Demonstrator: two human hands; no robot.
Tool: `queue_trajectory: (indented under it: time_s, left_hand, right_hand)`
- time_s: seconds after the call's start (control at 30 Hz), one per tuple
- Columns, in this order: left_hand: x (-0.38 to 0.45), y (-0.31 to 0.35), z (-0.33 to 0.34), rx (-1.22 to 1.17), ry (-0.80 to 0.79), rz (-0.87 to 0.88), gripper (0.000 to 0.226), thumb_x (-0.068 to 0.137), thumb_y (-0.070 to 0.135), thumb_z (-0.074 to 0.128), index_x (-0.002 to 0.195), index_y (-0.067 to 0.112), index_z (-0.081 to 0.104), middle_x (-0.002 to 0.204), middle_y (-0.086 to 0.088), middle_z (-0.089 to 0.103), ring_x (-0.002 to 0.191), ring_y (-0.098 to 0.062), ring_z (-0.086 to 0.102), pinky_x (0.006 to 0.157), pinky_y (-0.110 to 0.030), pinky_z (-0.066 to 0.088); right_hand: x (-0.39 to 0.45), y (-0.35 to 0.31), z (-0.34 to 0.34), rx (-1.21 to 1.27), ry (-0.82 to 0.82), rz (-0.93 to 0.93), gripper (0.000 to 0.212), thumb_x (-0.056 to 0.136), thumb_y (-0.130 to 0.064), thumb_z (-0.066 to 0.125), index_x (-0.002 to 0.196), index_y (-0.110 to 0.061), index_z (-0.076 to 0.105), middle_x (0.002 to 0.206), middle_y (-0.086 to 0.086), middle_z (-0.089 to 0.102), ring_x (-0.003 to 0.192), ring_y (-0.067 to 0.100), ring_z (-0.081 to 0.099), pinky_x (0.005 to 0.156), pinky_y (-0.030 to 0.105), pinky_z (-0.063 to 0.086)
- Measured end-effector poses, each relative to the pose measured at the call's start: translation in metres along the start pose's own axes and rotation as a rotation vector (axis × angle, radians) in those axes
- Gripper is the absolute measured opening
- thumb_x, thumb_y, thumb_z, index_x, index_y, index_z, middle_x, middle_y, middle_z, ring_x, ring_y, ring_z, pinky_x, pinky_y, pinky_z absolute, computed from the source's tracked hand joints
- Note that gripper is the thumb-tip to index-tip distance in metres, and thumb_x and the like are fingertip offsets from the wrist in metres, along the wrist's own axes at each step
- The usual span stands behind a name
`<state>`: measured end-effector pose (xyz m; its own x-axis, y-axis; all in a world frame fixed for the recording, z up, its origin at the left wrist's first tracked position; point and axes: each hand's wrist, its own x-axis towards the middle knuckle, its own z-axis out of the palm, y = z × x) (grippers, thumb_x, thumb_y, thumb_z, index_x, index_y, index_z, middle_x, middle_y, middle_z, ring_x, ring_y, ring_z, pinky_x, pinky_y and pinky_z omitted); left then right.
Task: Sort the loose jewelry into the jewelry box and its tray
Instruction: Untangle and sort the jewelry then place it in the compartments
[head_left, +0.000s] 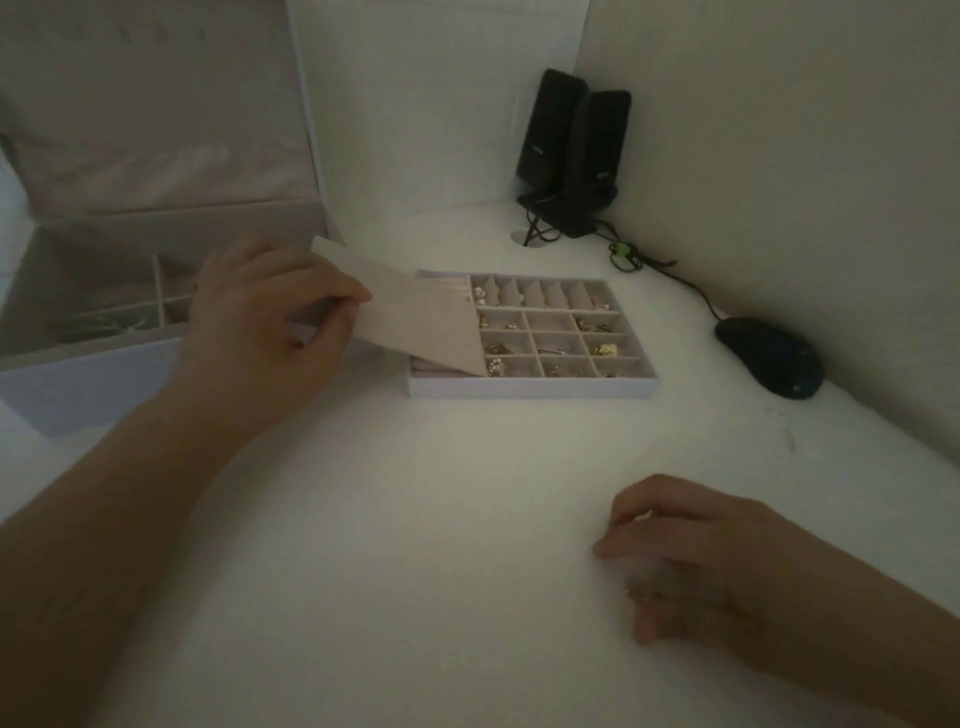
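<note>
Left hand lifts a flat beige panel over the tray; right hand idles on the table.

At ten o'clock the jewelry box (104, 332) stands lid-up. The left hand (260, 332), forearm reaching from eight o'clock, pinches the panel (415, 317) between thumb and fingers, tilted over the tray (530, 387), whose compartments hold small jewelry (602, 349). At five o'clock the right hand (696, 561) rests, fingers loosely curled, gripping nothing visible.

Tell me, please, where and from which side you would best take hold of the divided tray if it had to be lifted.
Grip the tray by its right short wall, coming from the right. That side stands bare, whereas the left end lies under the beige panel that the left hand pinches. Keep it level, since its compartments hold loose jewelry.
</note>
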<state>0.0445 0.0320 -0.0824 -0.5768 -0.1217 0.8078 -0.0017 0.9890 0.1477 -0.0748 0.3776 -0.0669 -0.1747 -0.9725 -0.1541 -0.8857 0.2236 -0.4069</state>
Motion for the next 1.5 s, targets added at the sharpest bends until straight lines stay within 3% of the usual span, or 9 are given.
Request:
queue_trajectory:
  time_s: [0.2, 0.33, 0.53, 0.7, 0.8, 1.1, 1.23, 1.4, 1.5]
  left_hand:
    - [0.001, 0.001, -0.001, -0.004, 0.005, 0.009, 0.012, 0.085, 0.009, 0.063, 0.085, 0.006, 0.075, 0.083, -0.011, 0.072, 0.069, -0.033, 0.060, 0.073, -0.038, 0.044]
    - [0.002, 0.004, 0.000, 0.008, 0.009, -0.006, 0.014, 0.086, 0.011, 0.062, 0.085, 0.007, 0.075, 0.085, -0.011, 0.072, 0.072, -0.032, 0.061, 0.077, -0.040, 0.043]
    - [0.003, 0.004, -0.002, 0.018, 0.012, 0.012, 0.013, 0.085, 0.009, 0.063, 0.084, 0.006, 0.075, 0.083, -0.011, 0.073, 0.068, -0.033, 0.059, 0.072, -0.040, 0.043]
    - [0.003, 0.002, -0.002, 0.007, -0.004, 0.000, 0.013, 0.085, 0.011, 0.062, 0.085, 0.007, 0.075, 0.084, -0.010, 0.072, 0.070, -0.034, 0.058, 0.072, -0.046, 0.045]
    - [0.002, 0.001, -0.001, 0.021, 0.001, 0.001, 0.013, 0.084, 0.011, 0.063, 0.085, 0.009, 0.075, 0.085, -0.009, 0.072, 0.071, -0.034, 0.059, 0.072, -0.046, 0.046]
    - [0.001, -0.002, 0.001, 0.010, 0.030, 0.024, 0.012, 0.084, 0.008, 0.064, 0.086, 0.007, 0.076, 0.086, -0.009, 0.072, 0.072, -0.034, 0.059, 0.070, -0.046, 0.046]
    - [0.001, -0.001, 0.002, -0.065, 0.064, -0.021, 0.014, 0.084, 0.007, 0.063, 0.089, 0.003, 0.076, 0.096, -0.013, 0.066, 0.082, -0.035, 0.062, 0.074, -0.051, 0.048]
    - [0.000, 0.008, -0.001, -0.123, 0.140, -0.105, 0.018, 0.084, 0.006, 0.065, 0.101, 0.001, 0.072, 0.110, -0.018, 0.057, 0.092, -0.008, 0.055, 0.087, -0.020, 0.044]
    - [0.005, 0.018, 0.003, -0.443, 0.181, -0.188, 0.039, 0.087, 0.009, 0.063, 0.124, 0.010, 0.055, 0.133, -0.015, 0.044, 0.108, -0.024, 0.058, 0.100, -0.033, 0.046]
  right_hand:
    - [-0.013, 0.003, 0.020, -0.113, 0.330, -0.139, 0.009, 0.086, -0.029, 0.057, 0.094, -0.034, 0.058, 0.100, -0.017, 0.053, 0.084, -0.002, 0.058, 0.073, 0.009, 0.047]
    - [-0.012, 0.006, 0.019, -0.081, 0.272, -0.067, 0.044, 0.068, 0.005, 0.074, 0.083, -0.031, 0.055, 0.094, -0.017, 0.052, 0.077, -0.002, 0.056, 0.066, 0.011, 0.046]
    - [0.006, 0.009, 0.001, -0.101, 0.314, -0.033, 0.027, 0.077, -0.004, 0.066, 0.079, -0.030, 0.056, 0.088, -0.016, 0.056, 0.080, -0.002, 0.054, 0.072, 0.008, 0.043]
    - [0.053, 0.012, -0.051, 0.097, 0.628, 0.078, 0.023, 0.079, -0.010, 0.071, 0.078, -0.031, 0.061, 0.080, -0.014, 0.063, 0.077, 0.002, 0.060, 0.070, 0.007, 0.044]
    - [0.097, 0.031, -0.071, 0.262, 0.756, 0.199, 0.011, 0.080, -0.005, 0.070, 0.084, -0.015, 0.067, 0.079, -0.004, 0.068, 0.069, 0.003, 0.060, 0.064, 0.002, 0.044]
    - [0.156, 0.067, -0.053, 0.050, 0.704, 0.327, 0.009, 0.082, -0.011, 0.070, 0.087, -0.018, 0.068, 0.083, -0.008, 0.060, 0.071, 0.000, 0.052, 0.063, -0.002, 0.033]
    - [0.156, 0.066, -0.047, -0.003, 0.719, 0.264, 0.012, 0.082, -0.010, 0.069, 0.091, -0.018, 0.070, 0.089, -0.005, 0.061, 0.076, 0.006, 0.054, 0.069, -0.001, 0.033]
    - [0.138, 0.075, -0.061, 0.304, 0.909, 0.285, 0.018, 0.090, -0.005, 0.058, 0.096, -0.019, 0.068, 0.086, -0.008, 0.067, 0.074, -0.007, 0.062, 0.073, 0.005, 0.047]
    - [0.128, 0.093, -0.065, 0.476, 1.120, 0.371, 0.018, 0.091, -0.004, 0.055, 0.096, -0.016, 0.067, 0.083, -0.006, 0.067, 0.068, -0.008, 0.062, 0.069, 0.010, 0.051]
